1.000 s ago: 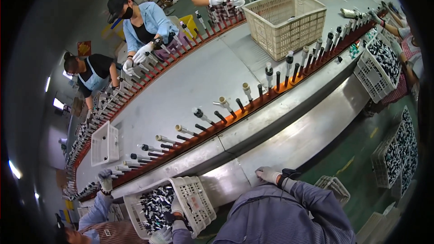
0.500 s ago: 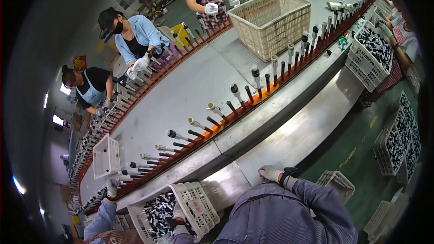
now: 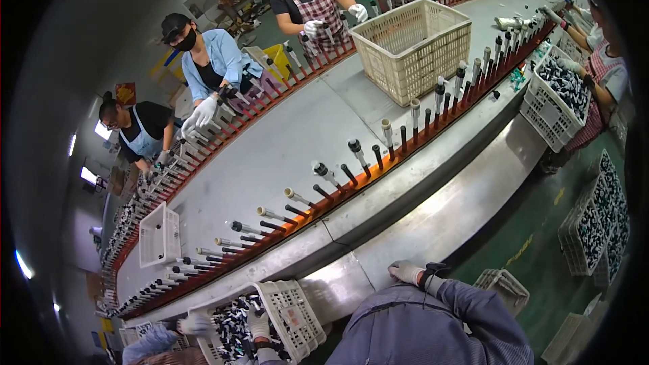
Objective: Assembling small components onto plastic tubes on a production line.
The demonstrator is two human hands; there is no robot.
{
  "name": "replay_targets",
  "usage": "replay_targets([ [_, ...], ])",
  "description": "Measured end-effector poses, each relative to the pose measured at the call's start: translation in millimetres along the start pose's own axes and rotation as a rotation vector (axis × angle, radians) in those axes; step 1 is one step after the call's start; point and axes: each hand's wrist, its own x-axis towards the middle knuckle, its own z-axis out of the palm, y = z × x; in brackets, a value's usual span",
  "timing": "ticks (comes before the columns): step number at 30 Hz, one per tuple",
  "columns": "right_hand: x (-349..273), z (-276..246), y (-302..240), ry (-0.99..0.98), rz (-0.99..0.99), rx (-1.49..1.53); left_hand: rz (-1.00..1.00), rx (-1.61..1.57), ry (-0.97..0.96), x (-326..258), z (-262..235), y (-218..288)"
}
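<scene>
My right hand (image 3: pixel 406 272) wears a pale work glove and has a black strap at its wrist. It rests on the bare metal ledge (image 3: pixel 433 233) in front of me. Its fingers look curled in, and nothing shows in them. The grey sleeve (image 3: pixel 473 307) of that arm bends in from the right. I do not see my left hand. Beyond the ledge runs a curved red-brown rail of upright dark pegs (image 3: pixel 321 192). Several pegs carry tubes; one is a silvery tube with a black cap (image 3: pixel 355 149), another an ivory-topped tube (image 3: pixel 387 132).
At left, a co-worker's gloved hand (image 3: pixel 257 326) reaches into a tilted crate of small black and white parts (image 3: pixel 294 318). A large beige crate (image 3: pixel 419 67) and small white tray (image 3: pixel 159 233) stand on the grey table. At right, a person bends over another crate (image 3: pixel 551 111).
The pegs and tubes have shifted leftward along the rail. The left co-worker's other hand has gone from the pegs to the crate's edge. My right hand stays on the ledge.
</scene>
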Motion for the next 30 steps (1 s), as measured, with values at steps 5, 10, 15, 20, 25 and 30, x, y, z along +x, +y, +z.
replay_targets([
  [5, 0.8, -0.7, 1.0, -0.016, 0.026, -0.037, -0.276, -0.468, -0.049, -1.7, -6.6, 29.6],
  [10, 2.8, 9.2, -4.2, -0.036, 0.009, -0.063, -0.325, -0.718, -0.085, -4.6, -11.4, 4.8],
  [15, 4.1, -14.0, -3.7, -0.020, -0.027, -0.117, -0.326, -0.762, -0.093, 3.5, 19.8, 2.1],
  [20, 3.2, -34.5, 2.6, -0.028, 0.020, -0.011, -0.255, -0.591, 0.048, 1.5, 35.1, 2.7],
  [25, 4.5, -48.2, 22.9, -0.020, 0.034, -0.001, -0.439, -0.606, 0.316, -13.8, 19.5, 60.3],
  [30, 2.3, -51.7, 29.8, -0.037, 0.021, -0.055, -0.446, -0.835, 0.518, -12.6, 4.8, 54.6],
])
